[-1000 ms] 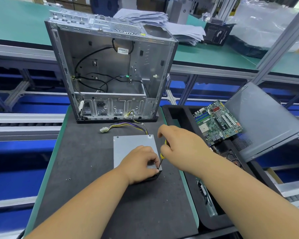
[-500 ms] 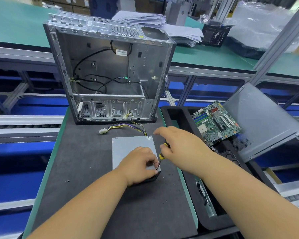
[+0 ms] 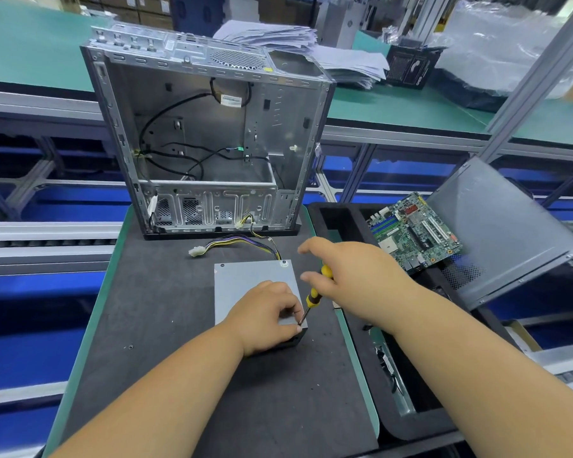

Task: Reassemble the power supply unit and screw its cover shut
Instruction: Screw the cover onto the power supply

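A grey power supply unit (image 3: 253, 285) lies flat on the dark desk (image 3: 166, 328) mat, just in front of an open, upright computer case (image 3: 209, 133). The left hand (image 3: 265, 317) rests on its near right corner, grip curled, fingertips pinching at the screwdriver tip. The right hand (image 3: 351, 276) holds the tilted yellow-and-black screwdriver (image 3: 314, 294), index finger extended. A bundle of wires (image 3: 242, 244) runs from the unit towards the case. A motherboard (image 3: 413, 231) sits in a black tray (image 3: 341, 219) to the right.
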Available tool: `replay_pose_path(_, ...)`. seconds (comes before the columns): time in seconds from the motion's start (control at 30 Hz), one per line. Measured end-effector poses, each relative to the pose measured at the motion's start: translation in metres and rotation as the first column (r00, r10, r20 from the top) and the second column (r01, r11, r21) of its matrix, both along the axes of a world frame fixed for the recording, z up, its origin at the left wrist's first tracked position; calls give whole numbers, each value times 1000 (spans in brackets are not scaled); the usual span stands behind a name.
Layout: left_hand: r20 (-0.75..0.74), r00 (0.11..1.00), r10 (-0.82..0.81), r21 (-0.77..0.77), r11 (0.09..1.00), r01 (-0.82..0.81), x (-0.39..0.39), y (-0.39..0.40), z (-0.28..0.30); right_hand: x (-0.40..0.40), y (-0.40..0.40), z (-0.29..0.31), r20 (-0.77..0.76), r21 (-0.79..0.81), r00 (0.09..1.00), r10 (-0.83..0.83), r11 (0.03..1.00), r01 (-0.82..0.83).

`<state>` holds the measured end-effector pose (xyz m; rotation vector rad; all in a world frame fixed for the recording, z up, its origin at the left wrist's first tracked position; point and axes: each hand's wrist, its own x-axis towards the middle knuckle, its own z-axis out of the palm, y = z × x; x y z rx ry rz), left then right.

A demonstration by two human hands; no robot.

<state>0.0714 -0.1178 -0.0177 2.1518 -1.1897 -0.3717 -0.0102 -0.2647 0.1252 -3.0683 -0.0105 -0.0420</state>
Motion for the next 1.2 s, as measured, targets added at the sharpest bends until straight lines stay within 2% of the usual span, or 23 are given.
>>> replay_pose_path(0.07,4,1000,-7,6,1000,7,0,0,0,0,2,-2,-27,-95,999,-32,995,29)
replay_pose_path(0.13,1,1000,-7,6,1000,7,0,0,1,-1,5,-7,-14,-125,999,-50,991,47)
replay_pose_path(0.2,-1,1000,1,5,1000,-1,0,-1,1,-2,7,-9,-6,-52,999,-40,998,39)
replay_pose_path(0.33,7,1000,2,5,1000,-2,0,-1,0,-1,7,-1,-93,147,996,-9,989,23)
replay_pose_path(0.53,2,1000,-1,-2,1000,1,1,-1,-2,3,5,-4,-32,-104,991,-132,986,128)
replay_pose_path(0.6,-1,1000,0,-10,1000,0,1,0,-2,2,7,-7,-6,-84,990,-143,986,142)
replay_pose_path(0.77,3,1000,2,-8,1000,-2,1,-1,-3,-1,7,-1,-40,117,998,-45,992,49)
replay_pose_path(0.83,2,1000,4,1,1000,-4,1,-1,-2,1,5,1,-39,104,998,-56,993,60)
replay_pose_path(0.97,-2,1000,-4,4,1000,4,1,0,-3,0,5,-4,-68,-107,993,-101,990,94)
replay_pose_path(1.1,0,1000,6,-10,1000,-6,1,-1,-3,-2,5,-1,-109,46,993,-38,998,43)
replay_pose_path(1.2,-11,1000,17,-10,1000,-17,1,-1,-5,-1,6,2,-84,34,996,-4,999,6)
